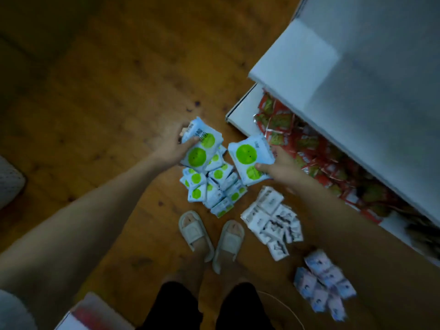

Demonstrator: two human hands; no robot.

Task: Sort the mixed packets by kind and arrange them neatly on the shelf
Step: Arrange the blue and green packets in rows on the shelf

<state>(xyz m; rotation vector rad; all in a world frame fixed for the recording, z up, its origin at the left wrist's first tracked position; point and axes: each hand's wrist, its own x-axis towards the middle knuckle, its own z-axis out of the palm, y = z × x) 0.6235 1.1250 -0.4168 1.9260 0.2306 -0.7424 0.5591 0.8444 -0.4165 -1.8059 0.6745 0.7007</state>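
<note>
The green-dot packets are the kind in hand: the left hand [172, 148] grips a small stack of them [201, 145], fingers curled round its near edge, and the right hand [277, 169] holds a second stack [251, 156] with the thumb pinching its near side, both bundles raised above the heap of green-dot packets [213, 189] that lies on the wooden floor [95, 91] just beyond the person's slippers [210, 236]. To the right of the slippers sits a loose pile of white packets with dark print [272, 222], and nearer and further right a smaller cluster of pale blue and pink packets [323, 282]; the blur hides their labels. Judging by these separate heaps, the sorting by kind looks largely done. On the right, the lower level [242, 113] of the white shelf unit already carries a long run of red packets with green print [309, 148], overlapping rather than tidy, partly hidden under the bare upper shelf [357, 79]. So one kind appears shelved, the green-dot kind seems about to follow, and the white and blue-pink heaps remain on the floor. What is left, as I judge it, is carrying three kinds across and squaring the rows. At the near left corner a white and red box edge [88, 313] shows, too blurred to identify.
</note>
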